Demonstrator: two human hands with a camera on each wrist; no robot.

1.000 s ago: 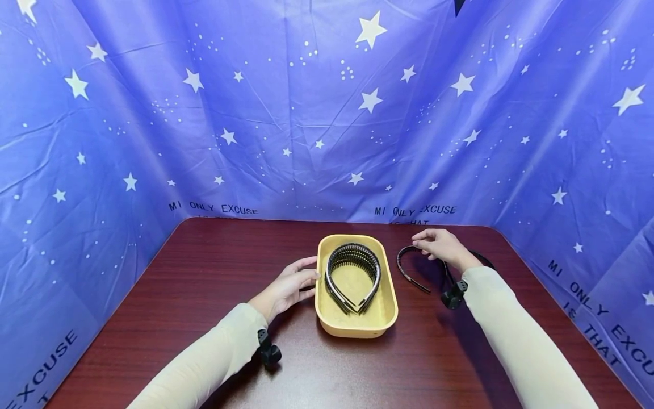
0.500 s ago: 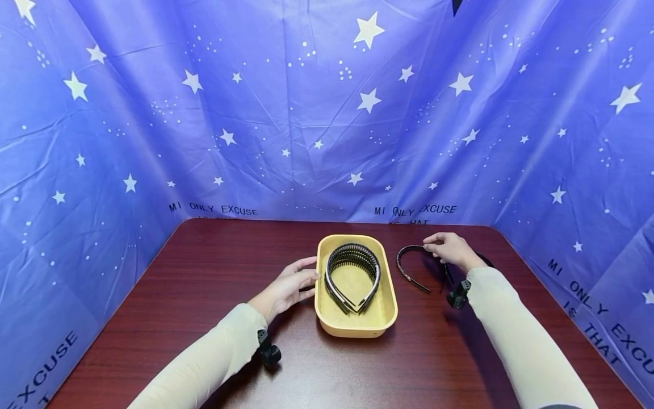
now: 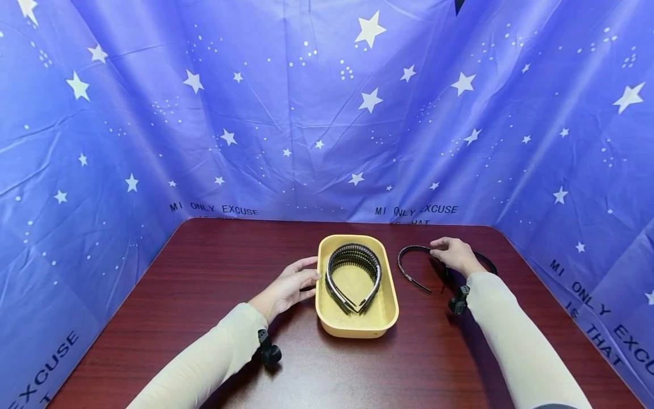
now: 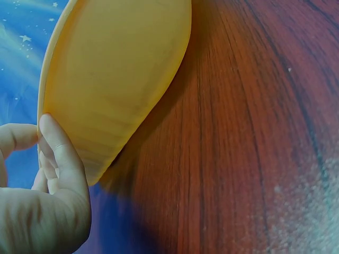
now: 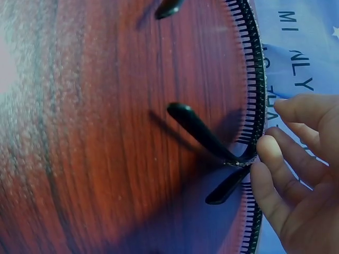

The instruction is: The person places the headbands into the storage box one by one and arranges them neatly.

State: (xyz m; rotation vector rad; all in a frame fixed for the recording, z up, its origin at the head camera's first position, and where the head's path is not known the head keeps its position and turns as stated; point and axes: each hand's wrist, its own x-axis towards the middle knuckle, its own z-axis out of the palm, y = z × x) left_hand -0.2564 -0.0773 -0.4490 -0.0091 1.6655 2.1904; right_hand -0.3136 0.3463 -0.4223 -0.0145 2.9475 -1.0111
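Note:
A yellow plastic basin [image 3: 352, 330] sits mid-table with several black toothed headbands [image 3: 334, 298] nested inside it. My left hand [image 3: 290, 283] touches the basin's left side with fairly straight fingers; in the left wrist view they lie against its outer wall [image 4: 127, 69] and rim. To the right of the basin, my right hand [image 3: 455, 255] is over black headbands on the table. One headband [image 3: 400, 264] curves out left of that hand, and another [image 3: 487, 261] shows behind the wrist. In the right wrist view, my fingertips [image 5: 268, 148] pinch a headband [image 5: 255, 69] where two dark ends [image 5: 198, 129] meet.
The dark red wooden table [image 3: 225, 250] reaches back to a blue curtain [image 3: 286, 113] printed with stars and lettering. Black wrist cameras [image 3: 269, 353] sit below both hands.
My right hand has moved right and slightly nearer, from above the left headband to where the headbands meet. The left hand, the basin and its headbands stay in place.

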